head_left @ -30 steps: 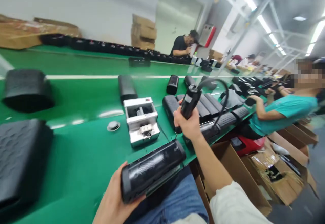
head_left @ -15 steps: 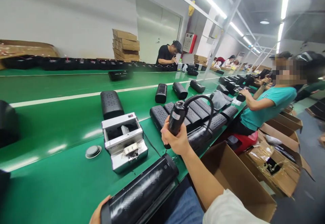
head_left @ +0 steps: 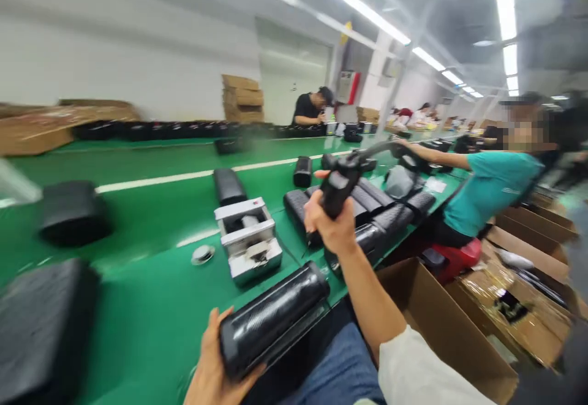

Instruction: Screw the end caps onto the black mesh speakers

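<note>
My left hand point(head_left: 215, 356) grips the near end of a long black casing point(head_left: 275, 316), thumb and fingers spread around it. The casing has rounded sides and a glossy, mesh-like surface, and lies slanted at the table's front edge. In my right hand point(head_left: 333, 224) is a black electric screwdriver point(head_left: 340, 187), its thin bit pointing down and a thick cable curving from its top. The screwdriver is above and apart from the casing. Beyond the casing stands a silver screw-feeder-like box point(head_left: 250, 239), with a small round metal disc point(head_left: 203, 255) to its left.
Several black casings point(head_left: 376, 196) lie in rows to the right on the green table point(head_left: 151, 307); a large one point(head_left: 46, 331) is at near left. An open carton point(head_left: 445, 319) stands below the front edge. A co-worker in a teal shirt point(head_left: 500, 190) reaches over the table at right.
The view has swung left. My left hand and its casing show further in, and more casings appear at left. The co-worker's arm has stretched out over the table.
</note>
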Tool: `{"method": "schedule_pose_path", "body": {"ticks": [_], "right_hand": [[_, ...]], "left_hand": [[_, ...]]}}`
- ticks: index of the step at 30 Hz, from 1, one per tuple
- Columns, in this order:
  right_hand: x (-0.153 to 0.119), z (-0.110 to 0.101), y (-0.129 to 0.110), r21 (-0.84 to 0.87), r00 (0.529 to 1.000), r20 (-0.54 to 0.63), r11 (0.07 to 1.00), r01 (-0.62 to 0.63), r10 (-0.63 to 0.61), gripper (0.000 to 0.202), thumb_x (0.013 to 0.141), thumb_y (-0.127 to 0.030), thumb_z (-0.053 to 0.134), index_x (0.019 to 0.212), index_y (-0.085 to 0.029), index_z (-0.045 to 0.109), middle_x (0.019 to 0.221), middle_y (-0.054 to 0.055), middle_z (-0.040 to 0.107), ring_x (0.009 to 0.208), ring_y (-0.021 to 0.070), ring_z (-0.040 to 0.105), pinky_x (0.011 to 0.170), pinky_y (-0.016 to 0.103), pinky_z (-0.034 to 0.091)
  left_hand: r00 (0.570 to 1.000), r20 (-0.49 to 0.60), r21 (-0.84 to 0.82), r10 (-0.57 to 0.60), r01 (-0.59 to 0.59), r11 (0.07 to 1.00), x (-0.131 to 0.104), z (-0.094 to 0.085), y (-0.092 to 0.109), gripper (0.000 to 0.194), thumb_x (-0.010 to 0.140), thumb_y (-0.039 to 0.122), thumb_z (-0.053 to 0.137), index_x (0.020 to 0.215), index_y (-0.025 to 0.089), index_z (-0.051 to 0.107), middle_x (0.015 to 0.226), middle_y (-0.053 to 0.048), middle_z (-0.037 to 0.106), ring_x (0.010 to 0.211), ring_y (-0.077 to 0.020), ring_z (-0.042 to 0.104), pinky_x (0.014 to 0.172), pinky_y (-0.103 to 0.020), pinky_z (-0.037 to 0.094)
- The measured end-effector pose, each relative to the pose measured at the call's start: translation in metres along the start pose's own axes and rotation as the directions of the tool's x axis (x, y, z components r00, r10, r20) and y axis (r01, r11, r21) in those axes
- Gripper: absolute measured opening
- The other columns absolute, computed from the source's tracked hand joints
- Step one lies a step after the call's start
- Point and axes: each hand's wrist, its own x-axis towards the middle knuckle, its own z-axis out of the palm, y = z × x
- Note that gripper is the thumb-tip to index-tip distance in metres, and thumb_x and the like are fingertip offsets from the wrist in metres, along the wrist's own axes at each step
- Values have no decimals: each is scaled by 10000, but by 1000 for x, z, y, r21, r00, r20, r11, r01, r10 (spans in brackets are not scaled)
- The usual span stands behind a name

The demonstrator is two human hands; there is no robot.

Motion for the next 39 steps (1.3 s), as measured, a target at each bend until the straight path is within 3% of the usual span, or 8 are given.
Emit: {"method": "schedule_pose_path", "body": {"ticks": [2, 5, 12, 16, 22, 28, 33, 39], "right_hand": [[1, 13, -8, 52, 999, -14, 998, 41, -41, 621, 966, -491, 824, 1439, -300, 470, 685, -124, 545, 467, 104, 509, 489, 272, 461], [14, 36, 1, 84, 998, -22, 995, 54, -52, 585, 924, -405, 843, 1392, -332, 499, 691, -125, 529, 481, 107, 495, 508, 295, 465], [38, 76, 43, 41, 996, 21, 996, 83, -84, 416, 915, -395, 829, 1171, -310, 513, 691, -116, 520, 476, 114, 477, 498, 332, 452], [40, 79, 64, -10, 995, 45, 996, 93, -92, 399, 937, -367, 824, 1178, -278, 519, 735, -106, 564, 504, 119, 563, 536, 323, 519], [37, 82, 83, -74, 992, 38, 990, 124, -121, 372, 968, -334, 785, 1200, -267, 502, 709, -131, 494, 464, 85, 505, 515, 254, 445], [22, 75, 60, -58, 997, 47, 996, 61, -58, 326, 942, -239, 760, 1187, -268, 548, 682, -101, 496, 486, 115, 499, 510, 279, 441], [18, 71, 26, -2, 986, -5, 986, 167, -167, 250, 960, -227, 735, 1155, -278, 587, 680, -80, 499, 475, 128, 478, 484, 288, 425], [29, 78, 44, -56, 967, -41, 967, 247, -250, 266, 957, -275, 744, 1118, -283, 532, 718, -81, 516, 481, 124, 505, 494, 291, 445]], "left_hand": [[995, 94, -3, 12, -12, 1000, -6, -3, 11, 1383, 890, 392, 906, 1873, 357, -67, 1712, -184, 612, 1498, -422, 729, 1258, -651, 601], [987, 162, -52, -4, 13, 999, -9, -7, 24, 1524, 850, 360, 998, 1855, 341, -149, 1754, -221, 533, 1578, -419, 651, 1326, -653, 530], [988, 154, -102, -16, 32, 994, -12, -6, 34, 1622, 794, 369, 1074, 1855, 359, -153, 1758, -236, 482, 1624, -460, 570, 1333, -695, 509], [988, 151, -106, 4, 13, 994, -11, -7, 35, 1626, 786, 352, 1081, 1860, 357, -139, 1732, -226, 512, 1600, -455, 588, 1323, -676, 526], [990, 129, -130, 61, -44, 991, -7, -7, 35, 1601, 803, 404, 1074, 1869, 326, -118, 1705, -242, 534, 1558, -467, 613, 1291, -679, 552], [989, 106, -146, 103, -87, 985, -6, -1, 32, 1586, 803, 450, 1067, 1874, 308, -94, 1719, -257, 516, 1566, -487, 593, 1301, -698, 531], [986, 70, -168, 154, -140, 976, -5, 2, 33, 1513, 839, 470, 1035, 1879, 289, -49, 1737, -268, 495, 1588, -490, 571, 1311, -701, 515], [987, 69, -161, 145, -132, 978, -5, 1, 34, 1518, 813, 403, 1046, 1881, 298, -28, 1719, -249, 513, 1579, -487, 578, 1305, -711, 521]]}}
